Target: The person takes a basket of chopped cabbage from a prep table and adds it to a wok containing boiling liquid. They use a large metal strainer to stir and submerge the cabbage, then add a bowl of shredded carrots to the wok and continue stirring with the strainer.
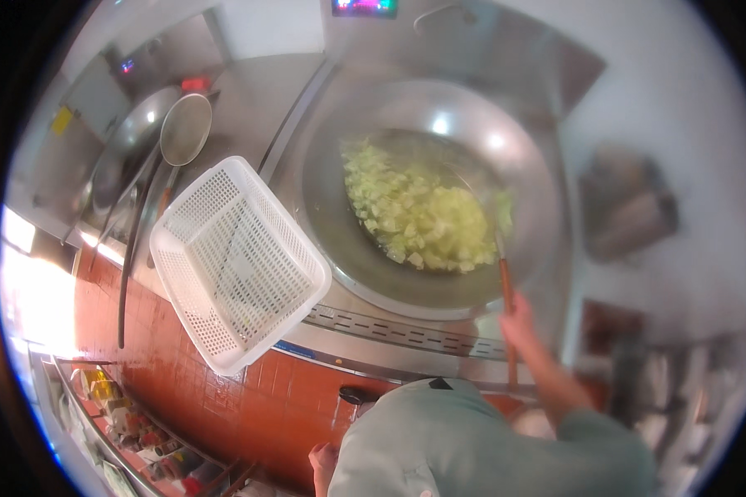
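A large metal wok [435, 289] sits in the stove top, with chopped pale green vegetable pieces, cabbage-like, [423, 217] heaped in its bowl. My right hand [518, 322] grips the wooden handle [505, 279] of a long cooking tool, whose metal end reaches into the wok at the right of the heap; steam or blur hides its shape. My left hand [324, 456] hangs low beside my body, away from the wok, its fingers curled and apparently empty. An empty white perforated plastic basket [242, 261] rests at the left of the wok, overhanging the counter edge.
Left of the wok, a round strainer [186, 129] and other long-handled tools lie over a second wok [138, 133]. A slotted drain strip [404, 329] runs along the stove front. A shelf with bottles and containers [143, 428] stands at lower left above the red tiled floor [267, 404].
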The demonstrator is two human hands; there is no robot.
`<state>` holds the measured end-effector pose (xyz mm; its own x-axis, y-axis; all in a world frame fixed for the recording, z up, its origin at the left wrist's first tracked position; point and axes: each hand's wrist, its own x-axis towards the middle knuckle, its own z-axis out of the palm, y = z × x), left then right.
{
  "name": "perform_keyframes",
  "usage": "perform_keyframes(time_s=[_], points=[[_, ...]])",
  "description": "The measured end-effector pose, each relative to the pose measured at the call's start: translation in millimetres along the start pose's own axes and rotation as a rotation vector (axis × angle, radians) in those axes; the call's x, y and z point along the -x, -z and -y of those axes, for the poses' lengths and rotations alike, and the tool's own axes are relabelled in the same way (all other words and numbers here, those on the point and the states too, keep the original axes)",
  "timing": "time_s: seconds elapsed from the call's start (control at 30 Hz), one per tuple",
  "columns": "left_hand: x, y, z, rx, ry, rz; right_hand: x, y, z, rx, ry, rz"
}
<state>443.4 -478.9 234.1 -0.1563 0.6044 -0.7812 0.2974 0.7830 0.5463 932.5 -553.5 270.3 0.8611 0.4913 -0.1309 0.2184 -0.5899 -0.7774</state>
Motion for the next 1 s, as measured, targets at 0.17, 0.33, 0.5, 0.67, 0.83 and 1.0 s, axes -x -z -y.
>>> perform_keyframes(time_s=[0.17,0.33,0.5,0.67,0.83,1.0], points=[[-29,14,24,0.057,-0.239,0.12,33,10,32,-0.102,-0.172,0.118],[-42,17,18,0.143,-0.005,0.008,51,-6,24,0.095,0.161,0.108],[-39,18,26,0.117,0.065,-0.024,55,-16,55,-0.206,-0.198,0.42],[-21,18,34,0.158,-0.03,-0.042,-3,-44,33,-0.342,-0.226,0.441],[-6,12,35,0.182,-0.039,-0.121,-44,-43,46,-0.446,-0.281,0.39],[-49,40,100,-0.042,0.03,-0.18,-87,-38,63,-0.125,0.01,0.079]])
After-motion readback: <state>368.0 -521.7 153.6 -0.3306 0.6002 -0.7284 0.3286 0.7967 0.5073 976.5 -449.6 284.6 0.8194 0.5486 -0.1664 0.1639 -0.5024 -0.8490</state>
